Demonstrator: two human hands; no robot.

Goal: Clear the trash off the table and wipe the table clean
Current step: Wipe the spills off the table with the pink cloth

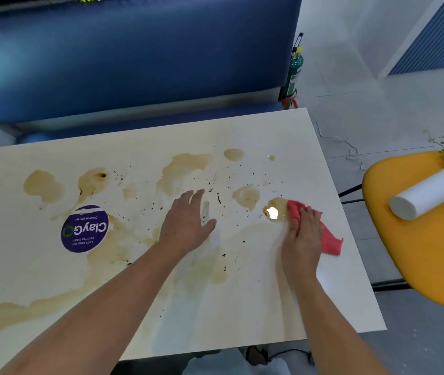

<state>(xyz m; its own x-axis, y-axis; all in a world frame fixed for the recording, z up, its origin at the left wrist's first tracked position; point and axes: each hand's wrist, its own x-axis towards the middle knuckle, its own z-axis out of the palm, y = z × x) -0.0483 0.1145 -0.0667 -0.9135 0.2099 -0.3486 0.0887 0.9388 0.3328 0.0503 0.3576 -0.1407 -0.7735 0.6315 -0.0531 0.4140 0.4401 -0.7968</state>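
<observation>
- right hand (303, 234), right of centre: fingers laid flat, pressing pink cloth (330, 240) onto table (256, 307)
- cloth pokes out beyond fingertips, touching brown puddle (279, 203)
- left hand (185, 220), centre: fingers straight, flat on table

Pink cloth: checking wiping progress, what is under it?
The pink cloth lies on the cream tabletop, its far corner touching a brown puddle. The right hand presses on top. Any stain beneath is hidden.

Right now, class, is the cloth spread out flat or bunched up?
Bunched. The cloth lies crumpled in folds under the right hand, which presses it on the table beside a puddle.
</observation>
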